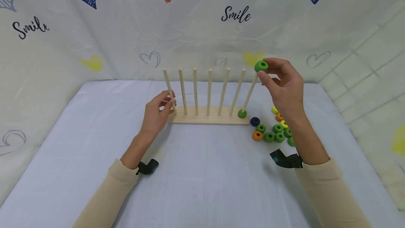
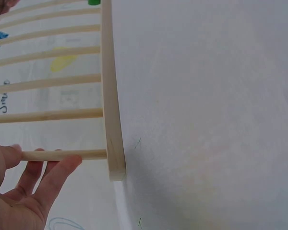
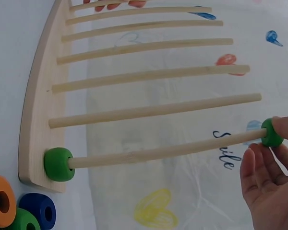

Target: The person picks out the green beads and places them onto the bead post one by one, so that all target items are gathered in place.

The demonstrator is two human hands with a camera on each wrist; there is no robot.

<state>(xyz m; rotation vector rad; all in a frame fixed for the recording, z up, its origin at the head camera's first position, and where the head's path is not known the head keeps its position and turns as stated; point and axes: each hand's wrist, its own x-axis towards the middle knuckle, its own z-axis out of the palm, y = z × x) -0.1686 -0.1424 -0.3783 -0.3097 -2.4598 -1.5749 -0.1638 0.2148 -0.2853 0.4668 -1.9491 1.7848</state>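
A wooden rack, its flat base (image 1: 209,120) lying on the table, carries a row of several upright pegs. My left hand (image 1: 155,113) holds the leftmost peg (image 1: 167,79) between thumb and fingers, low down near the base. At the other end, my right hand (image 1: 287,86) pinches a green bead (image 1: 258,68) at the top of the rightmost peg (image 1: 251,90). In the right wrist view the peg's tip meets this bead (image 3: 273,136); how far it is inside cannot be told. Another green bead (image 1: 242,115) sits at the foot of that same peg.
Loose beads lie right of the rack: a dark blue one (image 1: 255,121), an orange one (image 1: 257,136), several green ones (image 1: 269,137) and yellow ones (image 1: 283,125), some partly behind the right forearm. White cloth (image 1: 202,175) covers the table; a printed sheet (image 1: 196,24) hangs behind.
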